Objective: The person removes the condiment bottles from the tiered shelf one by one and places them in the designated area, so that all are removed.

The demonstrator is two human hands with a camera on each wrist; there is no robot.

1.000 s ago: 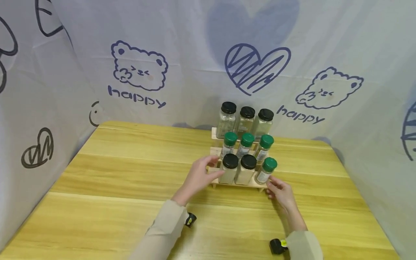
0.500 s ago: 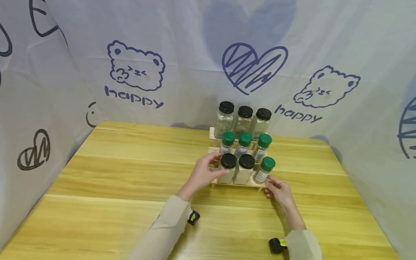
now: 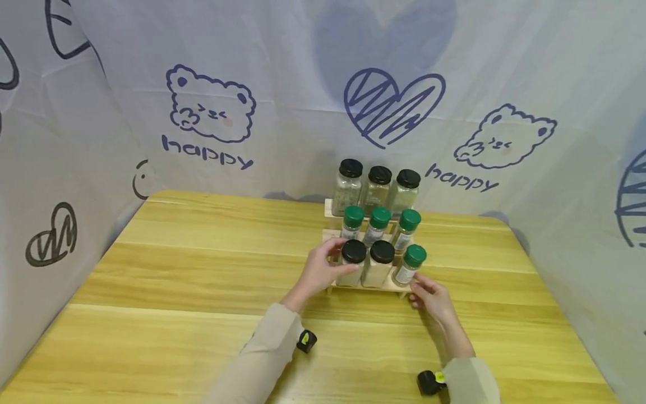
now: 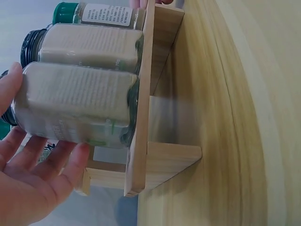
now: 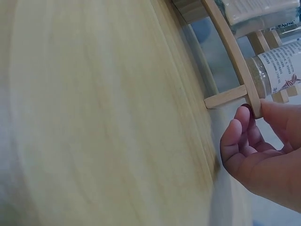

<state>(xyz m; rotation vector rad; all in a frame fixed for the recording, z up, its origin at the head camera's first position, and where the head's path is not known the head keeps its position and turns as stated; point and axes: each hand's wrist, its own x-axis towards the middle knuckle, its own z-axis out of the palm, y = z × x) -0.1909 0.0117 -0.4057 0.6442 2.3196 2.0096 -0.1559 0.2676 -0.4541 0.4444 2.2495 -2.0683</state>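
Note:
A three-tier wooden spice rack (image 3: 331, 209) holds rows of glass spice jars. My left hand (image 3: 318, 273) is around the black-capped spice jar (image 4: 75, 103) at the left end of the lowest tier, with the thumb across its front and the fingers along its outer side. That jar stands upright on the shelf. Beside it are another black-capped jar (image 3: 377, 272) and a small green-capped jar (image 3: 406, 274). My right hand (image 3: 437, 303) pinches the right end of the lowest shelf (image 5: 242, 70) between thumb and forefinger, just below the green-capped jar.
Three green-capped jars (image 3: 379, 217) fill the middle tier, and three taller black-capped jars (image 3: 348, 191) stand on the top tier. The rack stands on a wooden table (image 3: 202, 269), close to a patterned cloth backdrop (image 3: 298, 140).
My left hand has moved right, closing in around the front left jar, its thumb now farther across the jar's front. The right hand keeps its place at the rack's end. The view shifted slightly.

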